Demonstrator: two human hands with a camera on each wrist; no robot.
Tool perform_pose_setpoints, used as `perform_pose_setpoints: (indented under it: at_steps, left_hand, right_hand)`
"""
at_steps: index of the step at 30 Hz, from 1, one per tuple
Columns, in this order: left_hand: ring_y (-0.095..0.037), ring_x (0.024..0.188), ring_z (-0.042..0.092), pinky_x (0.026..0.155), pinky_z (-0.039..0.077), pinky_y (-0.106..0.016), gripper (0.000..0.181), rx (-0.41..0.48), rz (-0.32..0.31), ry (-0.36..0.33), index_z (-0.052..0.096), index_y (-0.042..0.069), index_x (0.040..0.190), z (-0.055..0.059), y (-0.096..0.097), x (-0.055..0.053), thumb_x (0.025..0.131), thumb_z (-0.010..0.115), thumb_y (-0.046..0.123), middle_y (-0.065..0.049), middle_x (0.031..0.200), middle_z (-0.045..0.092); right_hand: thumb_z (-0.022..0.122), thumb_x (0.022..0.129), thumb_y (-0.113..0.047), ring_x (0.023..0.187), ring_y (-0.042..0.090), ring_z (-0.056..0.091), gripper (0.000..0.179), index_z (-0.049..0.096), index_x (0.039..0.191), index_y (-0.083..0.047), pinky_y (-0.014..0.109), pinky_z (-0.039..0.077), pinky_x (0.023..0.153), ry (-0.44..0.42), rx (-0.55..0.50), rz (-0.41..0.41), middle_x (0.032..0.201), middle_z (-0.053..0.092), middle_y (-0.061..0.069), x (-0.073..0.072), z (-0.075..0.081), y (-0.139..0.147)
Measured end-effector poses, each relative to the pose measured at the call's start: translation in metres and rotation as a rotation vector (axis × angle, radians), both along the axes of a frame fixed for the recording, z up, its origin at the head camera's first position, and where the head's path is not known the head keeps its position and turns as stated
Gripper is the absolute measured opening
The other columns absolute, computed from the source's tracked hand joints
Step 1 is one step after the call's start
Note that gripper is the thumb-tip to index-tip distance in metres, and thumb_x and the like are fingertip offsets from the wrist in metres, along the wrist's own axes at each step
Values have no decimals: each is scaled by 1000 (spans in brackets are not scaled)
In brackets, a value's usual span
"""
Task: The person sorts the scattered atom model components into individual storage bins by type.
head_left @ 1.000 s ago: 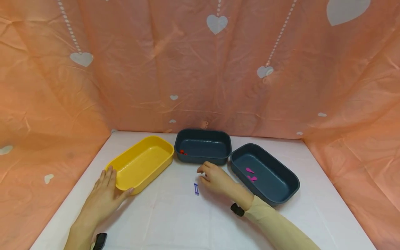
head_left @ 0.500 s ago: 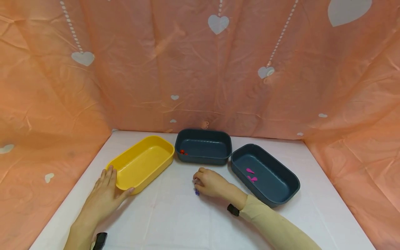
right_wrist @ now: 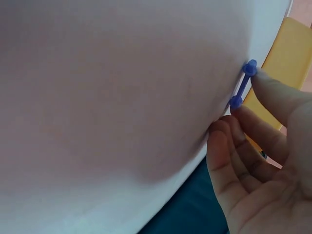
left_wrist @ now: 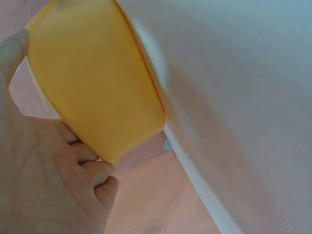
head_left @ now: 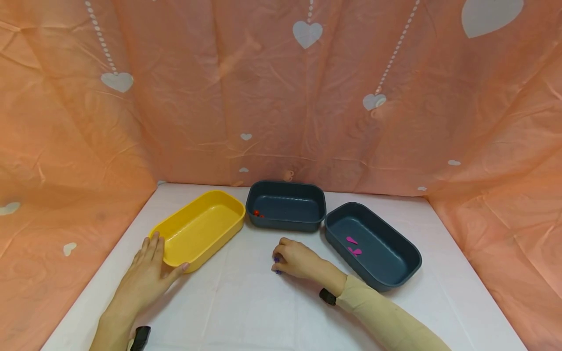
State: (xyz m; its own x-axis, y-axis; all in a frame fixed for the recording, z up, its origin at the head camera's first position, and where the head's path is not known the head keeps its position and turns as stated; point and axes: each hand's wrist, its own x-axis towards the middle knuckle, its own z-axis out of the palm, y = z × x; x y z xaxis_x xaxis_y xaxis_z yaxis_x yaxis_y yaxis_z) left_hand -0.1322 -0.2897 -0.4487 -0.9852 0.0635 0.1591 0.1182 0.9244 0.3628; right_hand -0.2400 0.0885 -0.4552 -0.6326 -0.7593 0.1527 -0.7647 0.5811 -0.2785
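My right hand [head_left: 296,258] is low over the white table, with thumb and index finger at the two ends of a small blue-purple plastic bar with knobbed ends [right_wrist: 243,85]. In the head view the bar is partly hidden by those fingers. The other right fingers are bent near the tabletop. On the left, my left hand [head_left: 142,275] rests against the near end of a yellow tray [head_left: 226,242], fingers extended over its rim and thumb spread along the side. The left wrist view shows the palm beside the tray's wall [left_wrist: 97,83].
A dark tray [head_left: 285,225] at the back middle holds small red pieces [head_left: 256,213]. Another dark tray [head_left: 406,243], angled at the right, holds several pink drop-shaped pieces [head_left: 351,240]. An orange curtain [head_left: 263,97] with hearts hangs behind the white table [head_left: 246,312].
My right hand has moved slightly left and down onto the blue-purple bar, its thumb and index finger closing at the bar's ends. The left hand and the trays have stayed put.
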Motion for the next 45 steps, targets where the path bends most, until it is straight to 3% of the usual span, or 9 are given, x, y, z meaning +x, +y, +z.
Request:
perform_pose_setpoints:
  at_steps: [8, 16, 25, 33, 45]
  left_hand:
    - [-58, 153, 7, 125, 7, -66, 108, 2, 3, 2, 15, -23, 154, 0, 0, 1, 99, 61, 59, -41, 164, 7]
    - [-57, 153, 4, 125, 4, -65, 108, -4, 4, -9, 14, -22, 154, -2, -2, 0, 100, 59, 60, -41, 165, 4]
    - [-57, 153, 4, 125, 4, -65, 108, -6, 5, -8, 14, -22, 154, -3, -2, 0, 100, 59, 59, -41, 165, 4]
    - [-57, 153, 6, 126, 6, -65, 108, -10, 5, 3, 15, -22, 155, -1, -2, 1, 100, 59, 59, -40, 165, 6]
    - [-57, 153, 7, 125, 8, -65, 108, -6, 0, 1, 15, -22, 155, 0, 0, 0, 100, 59, 60, -40, 165, 6]
  right_hand:
    - [86, 87, -21, 77, 7, 56, 21, 72, 97, -8, 21, 52, 73, -63, -53, -8, 89, 61, -1, -1, -3, 0]
    - [86, 87, -17, 78, 7, 58, 22, 67, 94, -9, 20, 52, 73, -73, -97, 7, 87, 62, -2, -1, -3, -2]
    - [83, 89, -13, 72, 3, 53, 18, 66, 94, -12, 19, 48, 67, -137, -159, 5, 81, 60, -6, 1, -3, -5]
    - [77, 91, -3, 71, 6, 55, 13, 67, 95, -10, 19, 49, 65, -184, -245, 0, 78, 62, -5, 3, 10, -13]
    - [81, 90, -6, 74, 8, 63, 14, 70, 100, -7, 15, 53, 67, -123, -402, 22, 89, 72, 2, -6, 29, -49]
